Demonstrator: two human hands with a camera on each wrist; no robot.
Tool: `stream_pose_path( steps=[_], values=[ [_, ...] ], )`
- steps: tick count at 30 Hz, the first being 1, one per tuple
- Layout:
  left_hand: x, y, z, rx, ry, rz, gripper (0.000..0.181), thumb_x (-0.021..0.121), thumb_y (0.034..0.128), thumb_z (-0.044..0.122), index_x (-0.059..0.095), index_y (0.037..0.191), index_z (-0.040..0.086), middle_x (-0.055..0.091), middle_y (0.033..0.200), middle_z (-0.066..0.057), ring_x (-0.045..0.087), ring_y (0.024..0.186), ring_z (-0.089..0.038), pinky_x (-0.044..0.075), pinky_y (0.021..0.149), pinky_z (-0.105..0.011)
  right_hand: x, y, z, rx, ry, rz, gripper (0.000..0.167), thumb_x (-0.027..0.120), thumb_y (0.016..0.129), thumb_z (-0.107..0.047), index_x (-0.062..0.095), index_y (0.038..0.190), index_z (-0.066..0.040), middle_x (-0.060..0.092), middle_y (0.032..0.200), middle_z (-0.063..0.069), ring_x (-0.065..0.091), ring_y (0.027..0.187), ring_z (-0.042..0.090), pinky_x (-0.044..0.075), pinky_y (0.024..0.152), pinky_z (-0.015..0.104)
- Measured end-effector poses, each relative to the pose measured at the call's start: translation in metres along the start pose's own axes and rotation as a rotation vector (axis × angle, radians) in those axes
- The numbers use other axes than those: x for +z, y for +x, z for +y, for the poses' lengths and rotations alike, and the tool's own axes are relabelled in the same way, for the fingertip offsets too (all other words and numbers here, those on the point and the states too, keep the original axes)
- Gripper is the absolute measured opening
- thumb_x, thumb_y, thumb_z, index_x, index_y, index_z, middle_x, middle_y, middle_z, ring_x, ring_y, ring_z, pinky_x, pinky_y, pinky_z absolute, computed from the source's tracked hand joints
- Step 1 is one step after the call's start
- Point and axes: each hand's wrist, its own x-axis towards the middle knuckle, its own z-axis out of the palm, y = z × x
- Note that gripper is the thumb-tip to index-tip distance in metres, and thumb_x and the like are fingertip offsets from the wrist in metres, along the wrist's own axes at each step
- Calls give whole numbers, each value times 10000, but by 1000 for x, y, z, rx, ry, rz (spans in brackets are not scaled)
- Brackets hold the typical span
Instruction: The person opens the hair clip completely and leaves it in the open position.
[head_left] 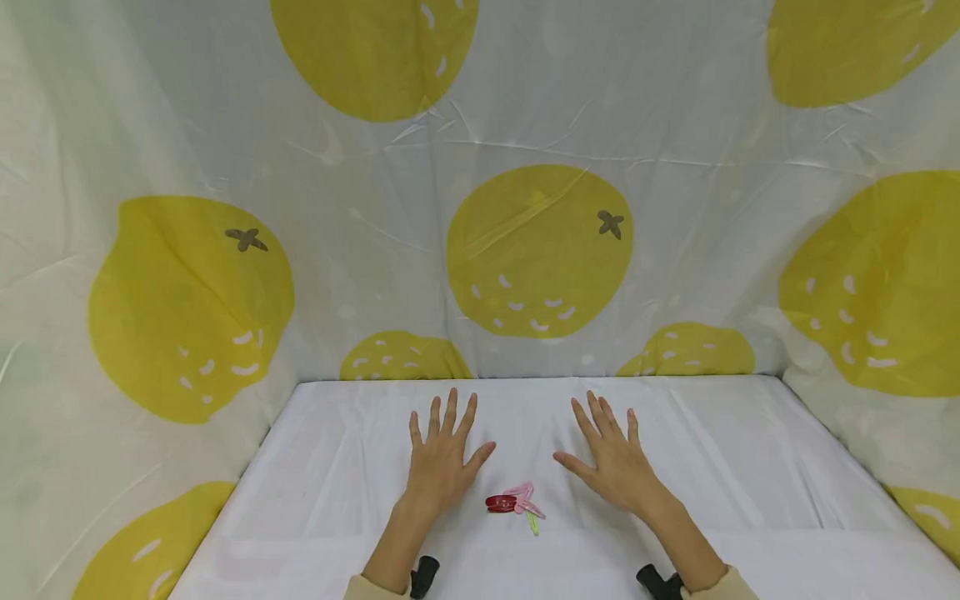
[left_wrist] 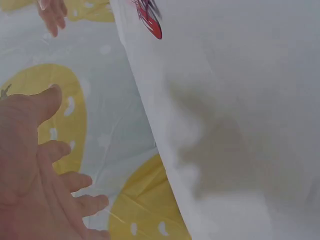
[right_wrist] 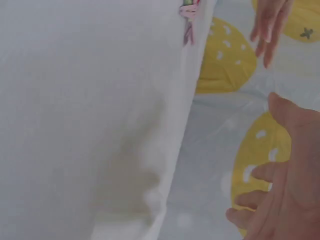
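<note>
Right grip [right_wrist: 295, 175]: the hand is filling the lower right of the frame, its thumb pointing upward and its fingers reaching leftward, spreading slightly apart.
Left grip [right_wrist: 273, 24]: this hand is entering at the upper right, its fingers pointing down.
Pink clip [right_wrist: 189, 11]: it is lying at the top, near the desk's edge, with bits of green and red showing beside it.
White desk [right_wrist: 70, 85]: it is occupying the left and centre.
Shadow [right_wrist: 130, 175]: it is falling, blurred, across the lower centre-left.
Pale cloth [right_wrist: 197, 142]: it is running down the right, yellow lemon prints [right_wrist: 225, 65] showing.
</note>
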Motion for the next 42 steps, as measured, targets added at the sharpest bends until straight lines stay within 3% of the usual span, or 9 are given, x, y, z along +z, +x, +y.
stream_pose_path(
  steps=[4,6,8,11,14,18,23,32,42],
  values=[
    [-2,2,-1,35,-149,-36,632,682,981,412,531,1509,99,516,1510,-256,527,1349,-465,396,1083,-654,-3,2,3,1,255,-61,789,650,988,-506,368,1609,-110,290,1679,221,334,1508,489,243,1177,718],
    [-3,2,-1,44,-230,-64,574,746,947,350,610,1438,83,599,1360,-239,633,1135,-388,495,942,-537,-3,3,5,0,365,-115,717,684,976,-470,463,1562,-121,426,1607,200,515,1370,435,446,1084,607],
    [-4,2,-1,43,-325,-116,530,795,913,294,664,1377,73,608,1228,-197,618,944,-267,502,796,-394,-1,4,6,-3,452,-175,638,718,964,-424,552,1501,-122,560,1481,173,615,1157,306,555,911,434],
    [-4,1,-1,6,-477,-216,479,845,867,229,719,1297,60,563,1106,-174,501,789,-146,425,663,-258,4,5,7,-19,526,-268,538,748,951,-369,643,1417,-121,699,1204,98,545,817,120,460,647,245],
    [-2,1,1,-37,-571,-295,415,881,822,170,768,1204,53,553,1060,-172,458,759,-131,395,627,-218,9,5,5,-28,602,-334,461,780,929,-313,710,1328,-91,703,927,19,477,670,34,379,579,193],
    [4,0,4,-48,-586,-343,333,909,769,98,814,1086,64,575,1018,-151,466,760,-141,400,630,-224,14,4,3,-21,696,-386,376,833,876,-209,770,1213,-55,563,688,-45,412,581,12,317,530,188],
    [11,-1,7,-24,-595,-347,272,927,724,50,837,980,68,585,935,-131,481,705,-129,407,599,-229,24,0,1,2,741,-425,331,860,822,-106,797,1141,-41,390,568,-76,309,536,24,269,501,188],
    [22,-4,15,1,-577,-343,205,953,675,51,831,838,75,578,842,-96,484,704,-84,398,608,-213,38,-3,0,-56,748,-425,295,869,798,-93,808,1075,-14,361,498,-135,254,476,-25,239,466,156],
    [26,-6,17,17,-581,-336,173,944,707,88,827,833,73,618,836,-82,507,735,-89,409,623,-205,44,-1,-1,-49,718,-354,148,875,793,-98,835,929,-54,373,481,-131,258,460,-52,232,460,153]
  ],
)
